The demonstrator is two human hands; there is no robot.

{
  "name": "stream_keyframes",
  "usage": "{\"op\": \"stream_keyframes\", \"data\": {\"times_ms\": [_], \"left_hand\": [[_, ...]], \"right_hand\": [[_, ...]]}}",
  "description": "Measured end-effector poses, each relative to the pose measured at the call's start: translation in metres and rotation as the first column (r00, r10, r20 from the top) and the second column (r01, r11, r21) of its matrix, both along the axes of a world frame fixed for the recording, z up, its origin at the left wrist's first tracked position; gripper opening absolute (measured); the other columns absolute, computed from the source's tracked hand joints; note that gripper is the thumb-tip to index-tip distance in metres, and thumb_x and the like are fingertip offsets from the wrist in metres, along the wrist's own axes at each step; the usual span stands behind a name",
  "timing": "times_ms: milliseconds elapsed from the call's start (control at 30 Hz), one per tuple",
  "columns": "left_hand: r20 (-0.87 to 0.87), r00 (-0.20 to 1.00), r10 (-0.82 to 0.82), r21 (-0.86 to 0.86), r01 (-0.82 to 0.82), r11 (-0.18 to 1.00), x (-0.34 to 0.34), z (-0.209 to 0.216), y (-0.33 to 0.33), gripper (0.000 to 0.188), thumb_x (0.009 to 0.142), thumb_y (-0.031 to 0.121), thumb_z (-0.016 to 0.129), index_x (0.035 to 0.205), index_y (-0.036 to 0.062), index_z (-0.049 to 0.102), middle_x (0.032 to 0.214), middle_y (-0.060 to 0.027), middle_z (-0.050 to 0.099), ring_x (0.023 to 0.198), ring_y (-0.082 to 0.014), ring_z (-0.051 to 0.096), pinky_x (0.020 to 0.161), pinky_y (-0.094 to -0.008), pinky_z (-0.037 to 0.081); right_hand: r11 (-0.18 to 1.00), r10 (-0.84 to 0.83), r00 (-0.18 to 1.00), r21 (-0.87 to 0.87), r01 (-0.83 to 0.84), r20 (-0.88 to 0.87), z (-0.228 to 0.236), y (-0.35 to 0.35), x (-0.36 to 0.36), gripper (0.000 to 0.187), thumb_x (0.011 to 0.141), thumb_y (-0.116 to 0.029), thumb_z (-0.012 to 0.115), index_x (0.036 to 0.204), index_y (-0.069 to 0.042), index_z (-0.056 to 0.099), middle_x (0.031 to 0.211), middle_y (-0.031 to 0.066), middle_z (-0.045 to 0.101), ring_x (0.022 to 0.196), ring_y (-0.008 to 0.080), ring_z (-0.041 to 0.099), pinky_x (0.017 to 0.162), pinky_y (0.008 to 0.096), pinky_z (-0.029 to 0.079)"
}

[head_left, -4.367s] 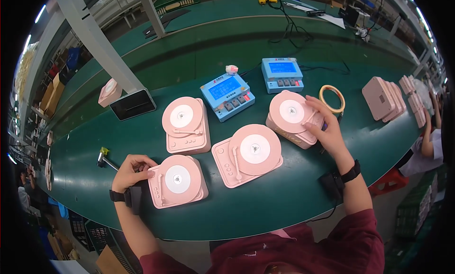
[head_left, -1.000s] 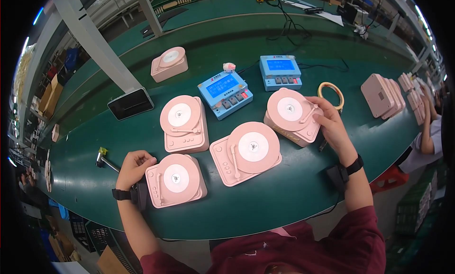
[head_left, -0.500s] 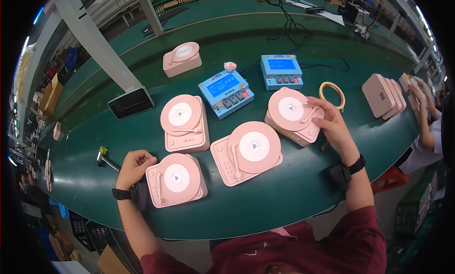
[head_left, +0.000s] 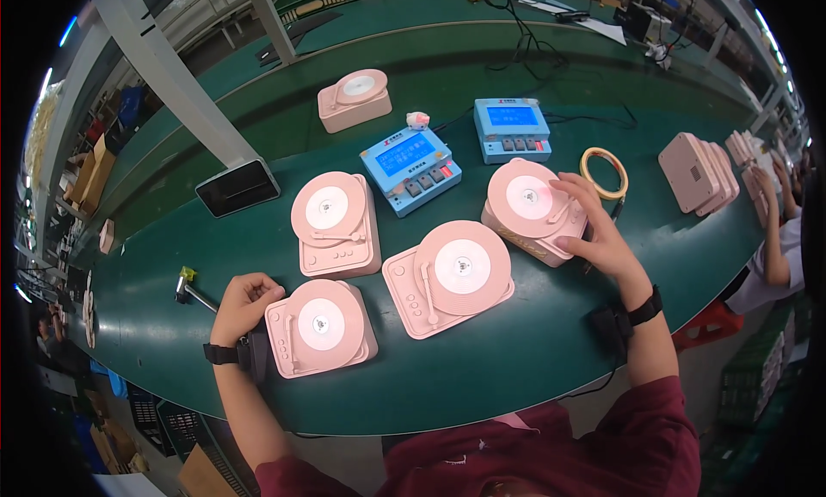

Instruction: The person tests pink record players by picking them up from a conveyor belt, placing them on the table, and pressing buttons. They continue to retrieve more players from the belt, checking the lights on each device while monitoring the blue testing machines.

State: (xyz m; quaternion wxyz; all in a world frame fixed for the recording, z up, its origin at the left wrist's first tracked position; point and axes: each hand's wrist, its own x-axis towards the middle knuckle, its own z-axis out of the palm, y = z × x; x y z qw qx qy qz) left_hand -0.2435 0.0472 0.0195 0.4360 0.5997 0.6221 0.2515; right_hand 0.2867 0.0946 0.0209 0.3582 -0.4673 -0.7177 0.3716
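The right hand loosely grasps the right-hand record player, its thumb on the near edge and its fingers spread over the opposite side by the tonearm. This pink player stands on the green table, just in front of the farther blue box. The left hand rests loosely curled beside the near-left record player, its thumb tip by the upper left corner; whether it grips the case, I cannot tell. Between the 2 hands lies the middle record player, with the rear-left record player behind and to its left (all 4 carry a pale label on a pink disc). A fifth, the far record player, sits behind the nearer blue box, close to a small figurine. A ring of tape lies beyond the right hand, and a black-screened device stands at the foot of a grey post. Farther right, several pink cases stand on edge near a co-worker
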Motion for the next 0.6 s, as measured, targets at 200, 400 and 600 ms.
{"op": "stream_keyframes", "data": {"times_ms": [200, 400, 600], "left_hand": [[-0.084, 0.996, 0.002, 0.156, 0.011, 0.988, 0.017, 0.043, 0.006, 0.011, 0.086, 0.008, 0.067, 0.091, -0.0013, 0.065, 0.076, 0.0014, 0.060, 0.069, -0.0030, 0.053, 0.063, -0.0189, 0.043], [-0.405, 0.891, -0.208, 0.250, 0.326, 0.912, 0.114, 0.118, 0.098, 0.027, 0.079, 0.013, 0.072, 0.101, 0.0011, 0.062, 0.079, -0.0026, 0.059, 0.075, -0.0086, 0.054, 0.068, -0.0233, 0.045], [-0.798, 0.585, -0.143, 0.261, 0.550, 0.793, 0.132, 0.072, 0.260, 0.077, 0.067, 0.028, 0.080, 0.131, 0.0014, 0.046, 0.127, -0.0236, 0.052, 0.122, -0.0328, 0.051, 0.099, -0.0408, 0.045]], "right_hand": [[0.998, -0.008, 0.996, -0.064, 0.002, -0.087, 0.004, -0.001, -0.004, 0.067, 0.067, -0.018, 0.072, 0.132, -0.014, 0.053, 0.148, 0.0117, 0.031, 0.141, 0.0301, 0.027, 0.116, 0.0398, 0.020], [0.998, -0.015, 0.997, -0.064, 0.010, -0.079, 0.003, -0.003, 0.004, 0.057, 0.068, -0.014, 0.071, 0.124, -0.014, 0.059, 0.145, 0.0112, 0.032, 0.139, 0.0301, 0.030, 0.116, 0.0398, 0.021], [0.998, 0.020, 0.997, -0.054, -0.024, -0.080, 0.008, -0.001, -0.005, 0.052, 0.069, -0.009, 0.071, 0.120, -0.013, 0.062, 0.144, 0.0119, 0.032, 0.136, 0.0316, 0.032, 0.114, 0.0404, 0.024]]}}
